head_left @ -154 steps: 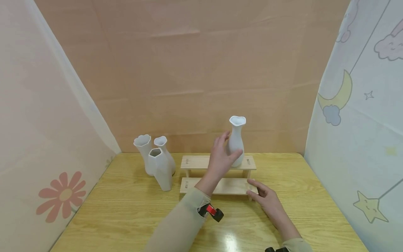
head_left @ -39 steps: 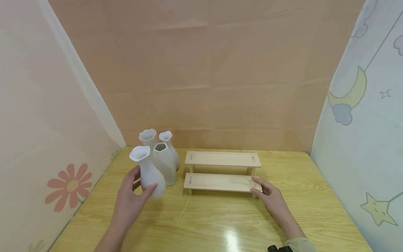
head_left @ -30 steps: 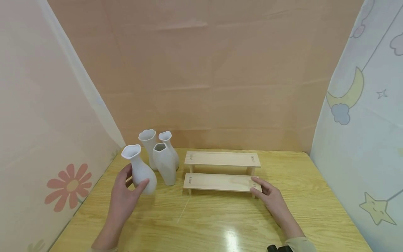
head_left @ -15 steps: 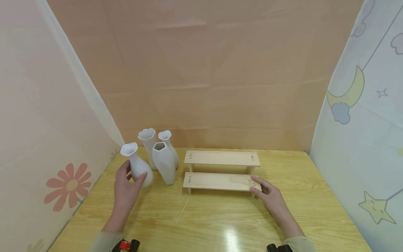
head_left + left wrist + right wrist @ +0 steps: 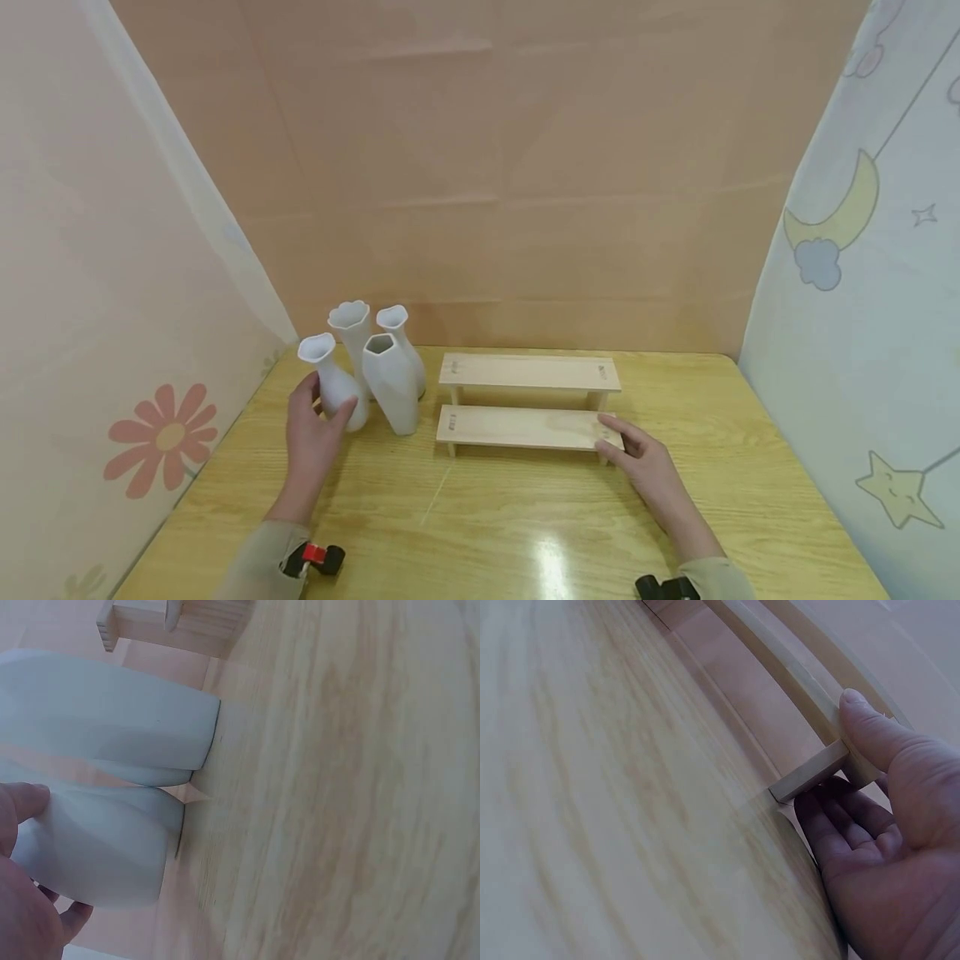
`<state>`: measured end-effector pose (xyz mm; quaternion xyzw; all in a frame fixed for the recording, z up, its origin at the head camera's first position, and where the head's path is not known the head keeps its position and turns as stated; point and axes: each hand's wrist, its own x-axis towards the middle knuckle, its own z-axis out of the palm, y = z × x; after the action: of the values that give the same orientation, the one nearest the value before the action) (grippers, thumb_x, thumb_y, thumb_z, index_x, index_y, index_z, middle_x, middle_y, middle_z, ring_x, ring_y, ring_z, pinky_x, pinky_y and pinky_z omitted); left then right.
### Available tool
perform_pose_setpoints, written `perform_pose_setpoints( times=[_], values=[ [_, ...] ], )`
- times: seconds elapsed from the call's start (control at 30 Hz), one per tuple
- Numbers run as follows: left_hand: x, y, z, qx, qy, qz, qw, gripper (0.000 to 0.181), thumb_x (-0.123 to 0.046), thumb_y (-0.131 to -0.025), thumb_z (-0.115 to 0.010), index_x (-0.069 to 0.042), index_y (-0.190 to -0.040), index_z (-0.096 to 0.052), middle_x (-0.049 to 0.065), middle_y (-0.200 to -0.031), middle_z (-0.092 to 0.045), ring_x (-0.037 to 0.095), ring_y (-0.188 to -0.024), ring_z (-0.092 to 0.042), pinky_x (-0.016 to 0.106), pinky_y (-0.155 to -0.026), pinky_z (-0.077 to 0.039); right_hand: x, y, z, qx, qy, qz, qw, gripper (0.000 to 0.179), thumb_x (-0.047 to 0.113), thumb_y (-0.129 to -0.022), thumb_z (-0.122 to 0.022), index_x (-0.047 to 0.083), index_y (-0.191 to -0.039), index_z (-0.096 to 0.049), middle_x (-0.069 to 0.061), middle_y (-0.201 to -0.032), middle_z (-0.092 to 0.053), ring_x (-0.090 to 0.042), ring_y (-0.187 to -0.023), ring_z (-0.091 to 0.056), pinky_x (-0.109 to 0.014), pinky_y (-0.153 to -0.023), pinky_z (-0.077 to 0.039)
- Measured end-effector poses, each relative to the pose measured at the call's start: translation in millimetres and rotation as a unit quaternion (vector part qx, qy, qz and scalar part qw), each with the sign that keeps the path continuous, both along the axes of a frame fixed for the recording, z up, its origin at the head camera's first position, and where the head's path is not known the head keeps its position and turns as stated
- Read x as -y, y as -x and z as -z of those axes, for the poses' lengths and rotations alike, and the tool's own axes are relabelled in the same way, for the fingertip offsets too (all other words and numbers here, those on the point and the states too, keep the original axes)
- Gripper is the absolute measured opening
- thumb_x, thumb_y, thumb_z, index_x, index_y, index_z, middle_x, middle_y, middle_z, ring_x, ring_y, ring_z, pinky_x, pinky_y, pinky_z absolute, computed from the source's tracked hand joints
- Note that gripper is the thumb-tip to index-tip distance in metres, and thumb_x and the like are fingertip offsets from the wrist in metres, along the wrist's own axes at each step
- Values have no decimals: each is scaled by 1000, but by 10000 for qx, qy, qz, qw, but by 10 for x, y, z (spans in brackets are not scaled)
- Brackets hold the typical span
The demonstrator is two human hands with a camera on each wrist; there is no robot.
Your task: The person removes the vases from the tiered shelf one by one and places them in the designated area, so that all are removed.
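Observation:
My left hand (image 5: 309,442) grips a white vase (image 5: 341,396) with a flared wavy rim, thumb on the near side and fingers round the far side. In the left wrist view the base of this vase (image 5: 112,847) is close over the tabletop, beside the other vases. A faceted vase (image 5: 393,383) stands to its right; behind are a scallop-rimmed vase (image 5: 349,321) and a slim-necked one (image 5: 405,350). My right hand (image 5: 652,475) holds the right end of the lower step of a two-step wooden stand (image 5: 525,427), its thumb (image 5: 877,731) along the board and fingers by the leg.
The upper step (image 5: 525,372) of the stand is behind the lower one, with bare boards on both. A wood-grain table (image 5: 487,533) lies under everything. A peach backdrop (image 5: 480,208) closes off the back, with patterned cloths at both sides.
My left hand has brought the flared vase from the upper step to the left of the other vases, lately lowering it and shifting it slightly right towards them. The right hand stays on the stand.

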<state>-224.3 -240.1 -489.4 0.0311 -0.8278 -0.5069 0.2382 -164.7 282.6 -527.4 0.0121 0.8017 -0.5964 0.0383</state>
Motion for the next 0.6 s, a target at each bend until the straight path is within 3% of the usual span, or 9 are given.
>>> perform_pose_setpoints(
  times=[0.37,0.6],
  values=[
    [-17,117,104,175,124,78,9997,72,-3,-100,-81,10,-159,-42,32,-151,-49,47,-141,-47,64,-116,-44,-1,13,21,49,-81,-1,10000,69,48,-105,-75,19,-164,-54,-10,-179,-31,-35,-166,-19,-43,-128,-25],
    [-31,128,131,211,74,84,9997,73,-4,-100,-81,9,-160,-42,31,-153,-48,47,-142,-47,64,-116,-44,-19,21,52,62,-115,20,9999,68,51,-105,-75,23,-163,-56,-7,-178,-33,-33,-166,-20,-33,-125,-27]
  ],
)
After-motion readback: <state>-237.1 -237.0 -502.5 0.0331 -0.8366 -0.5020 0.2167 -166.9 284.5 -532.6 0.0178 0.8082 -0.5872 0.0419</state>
